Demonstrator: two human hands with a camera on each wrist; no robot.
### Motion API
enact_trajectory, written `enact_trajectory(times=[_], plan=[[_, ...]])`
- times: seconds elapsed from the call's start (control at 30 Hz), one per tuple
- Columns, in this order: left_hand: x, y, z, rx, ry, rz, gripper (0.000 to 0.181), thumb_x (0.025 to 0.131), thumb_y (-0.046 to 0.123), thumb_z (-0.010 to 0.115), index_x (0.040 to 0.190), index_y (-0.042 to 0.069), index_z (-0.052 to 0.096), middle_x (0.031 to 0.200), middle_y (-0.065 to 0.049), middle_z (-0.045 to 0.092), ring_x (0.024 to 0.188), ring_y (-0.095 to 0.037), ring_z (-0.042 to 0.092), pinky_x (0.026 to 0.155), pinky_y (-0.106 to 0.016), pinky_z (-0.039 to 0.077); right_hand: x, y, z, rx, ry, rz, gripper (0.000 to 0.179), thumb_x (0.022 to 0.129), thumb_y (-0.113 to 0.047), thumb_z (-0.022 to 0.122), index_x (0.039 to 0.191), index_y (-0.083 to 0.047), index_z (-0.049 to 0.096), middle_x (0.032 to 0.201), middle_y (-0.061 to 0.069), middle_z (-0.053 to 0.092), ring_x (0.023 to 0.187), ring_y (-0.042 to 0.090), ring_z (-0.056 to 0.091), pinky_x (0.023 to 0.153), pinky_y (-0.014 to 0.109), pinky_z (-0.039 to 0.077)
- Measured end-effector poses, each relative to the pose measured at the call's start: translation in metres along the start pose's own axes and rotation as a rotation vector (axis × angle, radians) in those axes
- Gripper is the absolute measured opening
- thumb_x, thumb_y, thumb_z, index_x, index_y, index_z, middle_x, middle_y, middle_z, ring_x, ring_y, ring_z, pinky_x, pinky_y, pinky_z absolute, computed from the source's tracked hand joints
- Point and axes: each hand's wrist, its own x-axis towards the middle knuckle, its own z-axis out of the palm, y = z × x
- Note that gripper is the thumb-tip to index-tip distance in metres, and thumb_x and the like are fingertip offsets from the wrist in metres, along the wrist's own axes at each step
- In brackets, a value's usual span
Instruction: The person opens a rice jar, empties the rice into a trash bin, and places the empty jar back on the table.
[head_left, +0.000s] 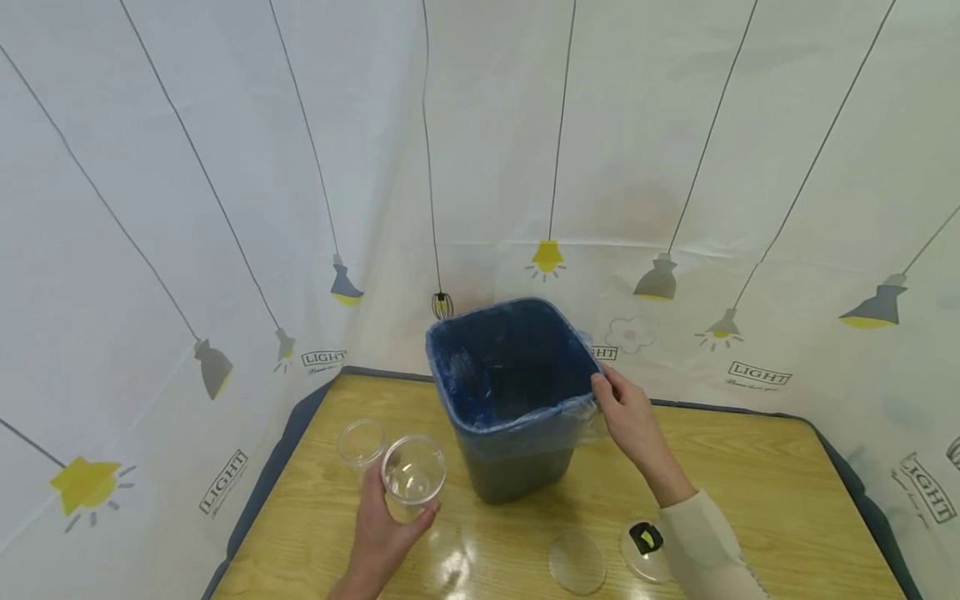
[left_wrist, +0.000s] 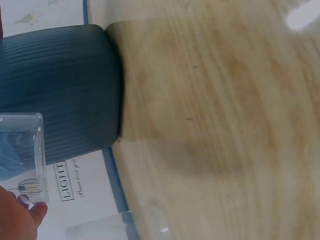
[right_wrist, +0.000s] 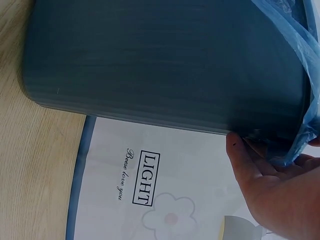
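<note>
My left hand (head_left: 381, 533) grips a clear plastic cup (head_left: 414, 473) from below and the side, its round mouth facing up. In the left wrist view the cup's clear wall (left_wrist: 39, 150) shows at the left edge, fingers at its base. My right hand (head_left: 636, 425) holds the right rim of a dark blue-grey trash bin (head_left: 517, 477), thumb over the edge. A thin bluish plastic liner (right_wrist: 295, 45) folds over that rim and lies under the fingers. The bin stands tilted on the table; a crumpled part of the liner shows inside.
A second clear cup (head_left: 362, 443) stands left of the held one. Near the front lie a clear round disc (head_left: 577, 563) and another clear round piece with a black and yellow-green item (head_left: 646, 537) on it. The wooden table (head_left: 765, 500) meets a lamp-printed white curtain (head_left: 480, 167).
</note>
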Motion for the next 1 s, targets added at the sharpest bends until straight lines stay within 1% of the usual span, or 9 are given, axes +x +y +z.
enact_trajectory(times=[0.03,0.1,0.2,0.27,0.37,0.53,0.77,0.87,1.0], plan=[[-0.002,-0.001,0.001,0.002,-0.01,-0.027,0.098,0.059,0.01,0.098,0.141,-0.009,0.047,0.13,-0.024,0.059,0.117,-0.043,0.061,0.11,-0.021,0.041,0.0,0.0,0.0,-0.001,0.0,0.0,0.057,0.113,-0.033,0.04,0.155,0.005,0.038,0.151,0.03,0.047,0.14,0.044,0.045,0.112,0.06,0.039],[-0.006,-0.003,0.002,0.008,-0.052,-0.118,0.095,0.061,0.011,0.098,0.14,-0.008,0.048,0.129,-0.025,0.06,0.118,-0.043,0.062,0.107,-0.033,0.048,0.0,0.0,0.0,-0.003,-0.001,0.0,0.057,0.113,-0.033,0.04,0.155,0.005,0.039,0.151,0.029,0.047,0.14,0.044,0.046,0.112,0.06,0.039],[-0.009,-0.006,0.003,0.028,-0.13,-0.262,0.094,0.063,0.015,0.098,0.141,-0.004,0.05,0.132,-0.024,0.061,0.121,-0.044,0.061,0.102,-0.054,0.049,0.0,-0.001,0.0,-0.003,-0.004,0.002,0.057,0.113,-0.033,0.04,0.156,0.004,0.039,0.151,0.029,0.047,0.14,0.044,0.046,0.112,0.059,0.039],[-0.01,-0.008,0.003,0.039,-0.185,-0.337,0.093,0.064,0.017,0.098,0.142,-0.002,0.049,0.134,-0.024,0.062,0.121,-0.045,0.061,0.102,-0.06,0.048,0.0,-0.001,0.0,-0.002,-0.005,0.007,0.057,0.113,-0.034,0.04,0.156,0.004,0.039,0.152,0.029,0.047,0.14,0.044,0.046,0.112,0.06,0.039],[-0.01,-0.012,0.003,0.042,-0.245,-0.398,0.095,0.066,0.018,0.097,0.144,-0.001,0.047,0.135,-0.027,0.06,0.12,-0.047,0.061,0.1,-0.062,0.049,0.0,-0.001,0.0,-0.002,-0.005,0.014,0.057,0.113,-0.034,0.04,0.156,0.004,0.038,0.152,0.029,0.047,0.141,0.044,0.045,0.113,0.06,0.038],[-0.012,-0.019,0.005,0.062,-0.291,-0.41,0.096,0.066,0.019,0.098,0.143,-0.003,0.046,0.134,-0.03,0.06,0.116,-0.049,0.063,0.096,-0.06,0.052,0.001,-0.001,0.0,-0.005,-0.001,0.014,0.056,0.113,-0.033,0.04,0.156,0.005,0.039,0.151,0.029,0.047,0.14,0.044,0.045,0.113,0.059,0.038],[-0.016,-0.027,0.009,0.075,-0.333,-0.405,0.096,0.063,0.016,0.099,0.141,-0.004,0.045,0.132,-0.029,0.061,0.103,-0.042,0.067,0.085,-0.053,0.056,0.0,-0.001,-0.001,-0.01,-0.006,0.018,0.056,0.113,-0.033,0.04,0.156,0.004,0.039,0.152,0.029,0.047,0.14,0.044,0.045,0.113,0.059,0.038],[-0.018,-0.031,0.01,0.075,-0.338,-0.396,0.096,0.062,0.015,0.099,0.139,-0.004,0.045,0.132,-0.029,0.061,0.104,-0.043,0.067,0.086,-0.053,0.057,0.0,-0.002,-0.001,-0.008,-0.007,0.021,0.057,0.113,-0.033,0.039,0.156,0.004,0.039,0.152,0.029,0.047,0.14,0.044,0.045,0.113,0.059,0.038],[-0.02,-0.036,0.011,0.062,-0.335,-0.387,0.095,0.062,0.012,0.099,0.138,-0.004,0.045,0.133,-0.028,0.06,0.111,-0.047,0.065,0.091,-0.057,0.055,0.0,-0.002,-0.001,-0.004,-0.007,0.019,0.056,0.113,-0.032,0.04,0.156,0.005,0.039,0.151,0.029,0.047,0.14,0.044,0.045,0.113,0.059,0.038]])
